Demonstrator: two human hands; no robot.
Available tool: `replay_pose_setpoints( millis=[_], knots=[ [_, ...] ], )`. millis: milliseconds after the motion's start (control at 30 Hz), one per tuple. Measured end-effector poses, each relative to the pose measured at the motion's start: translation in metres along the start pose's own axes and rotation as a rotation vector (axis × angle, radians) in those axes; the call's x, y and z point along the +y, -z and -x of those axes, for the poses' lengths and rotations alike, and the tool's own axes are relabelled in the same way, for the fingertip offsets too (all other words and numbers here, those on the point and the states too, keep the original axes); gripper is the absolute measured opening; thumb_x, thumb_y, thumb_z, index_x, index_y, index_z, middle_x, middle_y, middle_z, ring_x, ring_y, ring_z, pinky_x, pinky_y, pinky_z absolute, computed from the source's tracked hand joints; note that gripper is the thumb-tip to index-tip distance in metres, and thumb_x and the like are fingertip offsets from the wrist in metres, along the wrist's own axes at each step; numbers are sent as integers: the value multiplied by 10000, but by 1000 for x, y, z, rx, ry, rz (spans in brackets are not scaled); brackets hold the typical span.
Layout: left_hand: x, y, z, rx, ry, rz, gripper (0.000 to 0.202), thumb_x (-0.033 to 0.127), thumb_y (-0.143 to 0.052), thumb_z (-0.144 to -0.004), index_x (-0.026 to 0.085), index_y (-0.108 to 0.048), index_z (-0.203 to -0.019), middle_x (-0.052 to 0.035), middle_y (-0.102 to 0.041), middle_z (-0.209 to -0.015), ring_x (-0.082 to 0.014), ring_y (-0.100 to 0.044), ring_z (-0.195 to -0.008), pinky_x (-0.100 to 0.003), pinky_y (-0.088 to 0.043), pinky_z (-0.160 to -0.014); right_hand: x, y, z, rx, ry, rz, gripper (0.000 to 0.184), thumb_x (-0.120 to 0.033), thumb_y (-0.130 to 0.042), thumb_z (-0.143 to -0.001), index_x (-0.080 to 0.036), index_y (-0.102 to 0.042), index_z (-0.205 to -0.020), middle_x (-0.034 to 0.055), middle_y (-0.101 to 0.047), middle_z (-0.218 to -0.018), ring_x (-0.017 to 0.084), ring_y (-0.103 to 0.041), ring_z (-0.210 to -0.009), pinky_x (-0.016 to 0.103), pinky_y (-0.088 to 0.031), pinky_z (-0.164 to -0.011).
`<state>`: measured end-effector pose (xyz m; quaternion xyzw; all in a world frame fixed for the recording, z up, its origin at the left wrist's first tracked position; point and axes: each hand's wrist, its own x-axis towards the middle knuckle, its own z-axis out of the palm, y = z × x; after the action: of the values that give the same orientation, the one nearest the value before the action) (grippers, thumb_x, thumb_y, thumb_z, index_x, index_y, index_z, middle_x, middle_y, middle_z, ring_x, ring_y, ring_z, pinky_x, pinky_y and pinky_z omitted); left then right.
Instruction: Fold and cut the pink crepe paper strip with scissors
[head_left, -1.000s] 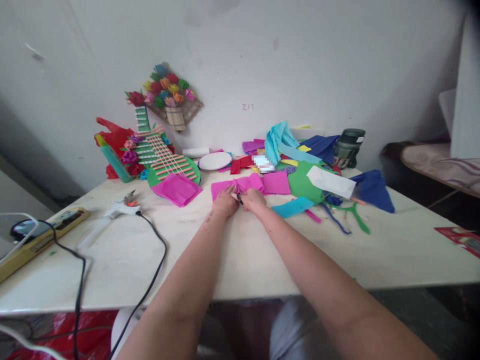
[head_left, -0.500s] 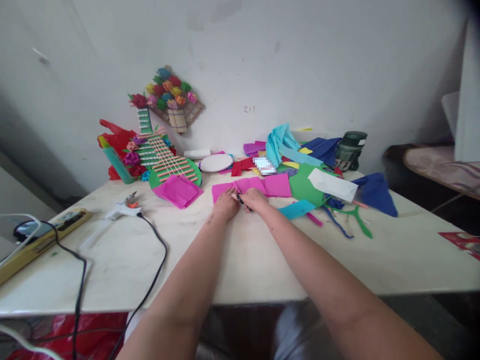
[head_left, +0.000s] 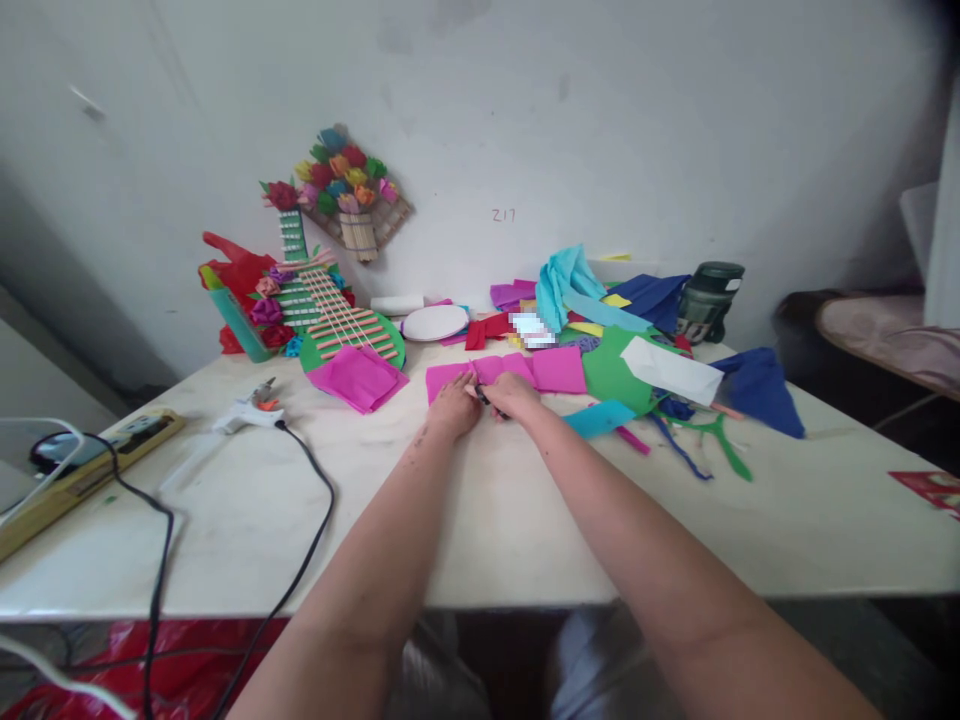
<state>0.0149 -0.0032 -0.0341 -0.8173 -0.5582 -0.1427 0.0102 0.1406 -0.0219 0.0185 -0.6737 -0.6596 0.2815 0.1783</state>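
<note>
Both my arms reach forward to the middle of the white table (head_left: pixel 480 520). My left hand (head_left: pixel 452 408) lies on a strip of magenta paper (head_left: pixel 555 368), fingers curled and pressing its left end. My right hand (head_left: pixel 511 394) is closed round a small dark tool (head_left: pixel 484 399), likely scissors, whose tip shows between the two hands at the paper's edge. The hands almost touch each other. How much of the tool is in the hand is hidden.
A white glue gun (head_left: pixel 241 414) with a black cord (head_left: pixel 304 560) lies at the left. A paper guitar craft (head_left: pixel 330 320) and a second magenta sheet (head_left: pixel 358 378) sit behind. Coloured paper scraps (head_left: pixel 645 370), a dark green jar (head_left: pixel 709 298) and a power strip (head_left: pixel 82 470) surround the hands.
The hands have stayed nearly in place on the magenta paper; my right hand shifted slightly with the dark tool. The view has drifted a little.
</note>
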Motion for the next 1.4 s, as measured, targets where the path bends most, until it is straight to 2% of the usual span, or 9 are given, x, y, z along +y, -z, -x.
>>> replay_pose_setpoints(
  millis=[100, 300, 400, 500, 667, 967, 1100, 1400],
  knots=[
    [1, 2, 1, 0, 4, -2, 526, 244, -363, -853, 89, -403, -1355, -123, -370, -1424, -226, -326, -1323, -380, -291, -1080, 4, -2, -6, -13, -2, -73, 452, -572, -565, -715, -149, -573, -554, 60, -590, -481, 151, -568, -432, 245, -427, -435],
    [6, 8, 3, -1, 13, -11, 463, 245, -292, -902, 106, -455, -1313, -119, -412, -1400, -202, -325, -1324, -374, -281, -1087, 16, -2, -11, -57, -60, -651, 327, -438, -665, -710, -153, -518, -646, -35, -490, -427, 89, -480, -368, 194, -385, -359],
    [8, 10, 3, -17, 33, -2, 472, 268, -285, -911, 107, -431, -1330, -108, -385, -1420, -203, -311, -1331, -371, -268, -1092, 20, 0, -11, -103, -63, -745, 278, -376, -677, -719, -135, -543, -693, -34, -522, -473, 75, -468, -354, 186, -368, -330],
    [9, 10, 3, -16, 43, 7, 473, 266, -277, -912, 103, -432, -1329, -101, -379, -1426, -196, -303, -1334, -360, -255, -1097, 22, 1, -9, -114, -50, -689, 282, -388, -674, -727, -134, -553, -708, -30, -524, -452, 82, -466, -341, 187, -364, -320],
    [8, 10, 3, -21, 35, 15, 481, 252, -286, -898, 90, -437, -1325, -119, -390, -1416, -202, -306, -1333, -367, -266, -1089, 18, 1, -3, -76, -22, -459, 365, -477, -667, -709, -139, -541, -659, -10, -508, -382, 103, -473, -318, 193, -363, -325],
    [3, 7, 3, -30, -16, 12, 533, 255, -333, -847, 122, -404, -1359, -87, -336, -1449, -207, -281, -1345, -375, -258, -1087, 10, 3, -1, -38, 5, -66, 442, -572, -627, -673, -132, -609, -640, 65, -629, -528, 140, -576, -419, 231, -451, -423],
    [3, 5, 1, -35, -8, 10, 527, 262, -350, -840, 149, -423, -1350, -77, -363, -1436, -200, -286, -1344, -367, -254, -1089, 8, 5, 3, -33, 10, -17, 463, -589, -613, -668, -127, -620, -628, 78, -638, -543, 149, -587, -437, 238, -457, -435],
    [3, 7, 3, -25, -21, 2, 550, 239, -345, -833, 120, -388, -1369, -95, -370, -1429, -221, -288, -1342, -390, -278, -1076, 5, 8, 6, -26, 26, 28, 475, -597, -594, -685, -134, -606, -576, 78, -638, -542, 143, -585, -454, 229, -441, -448]
  ],
)
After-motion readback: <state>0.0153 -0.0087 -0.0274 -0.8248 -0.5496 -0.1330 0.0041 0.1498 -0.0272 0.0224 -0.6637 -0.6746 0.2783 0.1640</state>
